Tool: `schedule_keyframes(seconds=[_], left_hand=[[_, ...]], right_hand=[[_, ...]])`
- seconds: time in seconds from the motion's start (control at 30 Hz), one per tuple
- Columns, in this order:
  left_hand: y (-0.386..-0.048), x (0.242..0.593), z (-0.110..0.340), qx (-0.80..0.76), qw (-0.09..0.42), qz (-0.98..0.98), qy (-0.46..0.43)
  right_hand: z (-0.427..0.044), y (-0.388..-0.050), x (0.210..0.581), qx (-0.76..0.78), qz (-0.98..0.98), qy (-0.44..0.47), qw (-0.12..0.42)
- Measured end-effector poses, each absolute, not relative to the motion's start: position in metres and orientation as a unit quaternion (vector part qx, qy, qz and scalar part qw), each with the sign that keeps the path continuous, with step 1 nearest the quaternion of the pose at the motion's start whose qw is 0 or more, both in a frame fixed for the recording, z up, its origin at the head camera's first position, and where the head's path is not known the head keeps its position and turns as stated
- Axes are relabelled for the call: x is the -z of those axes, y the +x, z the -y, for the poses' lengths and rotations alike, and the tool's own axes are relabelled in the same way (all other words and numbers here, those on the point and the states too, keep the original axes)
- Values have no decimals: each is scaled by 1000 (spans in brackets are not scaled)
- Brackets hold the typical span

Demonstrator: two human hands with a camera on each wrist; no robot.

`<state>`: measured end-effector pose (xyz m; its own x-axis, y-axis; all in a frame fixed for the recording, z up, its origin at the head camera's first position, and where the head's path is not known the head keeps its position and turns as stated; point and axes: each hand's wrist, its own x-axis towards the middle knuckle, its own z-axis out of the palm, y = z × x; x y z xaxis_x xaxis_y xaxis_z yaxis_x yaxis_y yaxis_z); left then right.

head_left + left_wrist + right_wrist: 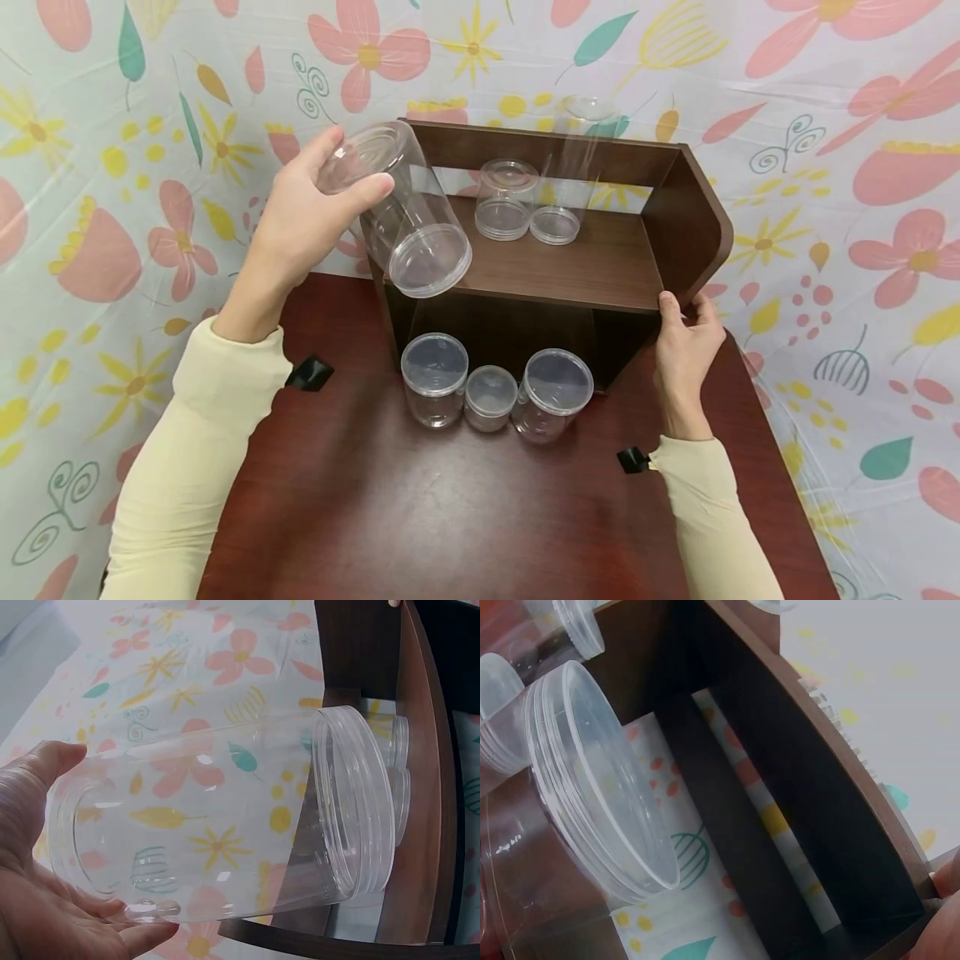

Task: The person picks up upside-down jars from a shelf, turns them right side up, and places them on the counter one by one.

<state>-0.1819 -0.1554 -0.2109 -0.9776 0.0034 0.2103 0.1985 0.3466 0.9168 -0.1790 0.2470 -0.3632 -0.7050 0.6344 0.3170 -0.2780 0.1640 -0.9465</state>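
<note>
My left hand (303,204) grips a large clear plastic jar (412,212) round its base end. The jar is tilted, its lid (360,802) pointing down and toward the shelf, in front of the upper left of a dark brown two-tier shelf (555,267). The right hand (686,354) holds the shelf's right side at the middle board, thumb at the front edge. On the upper board stand a short clear jar (506,196) and a tall narrow clear jar (570,175), side by side, lids apparently down.
Before the shelf's lower compartment stand a lidded jar (435,383), a smaller jar (491,400) and another wide jar (553,396), close together on the reddish-brown table (450,525). A flower-patterned curtain (465,50) hangs behind and at both sides.
</note>
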Motion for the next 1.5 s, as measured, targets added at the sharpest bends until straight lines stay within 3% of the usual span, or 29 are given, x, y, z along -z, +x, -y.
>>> schedule_keyframes(seconds=[0.33,0.63,1.5], left_hand=[[-157,224,159,668,73,733,-106],[-142,245,156,716,66,684,-125],[-135,313,121,752,81,640,-135]], right_hand=[[-268,-196,388,-655,657,-133,350],[-271,-195,388,-691,629,-118,335],[-272,-184,399,-661,650,-97,362]])
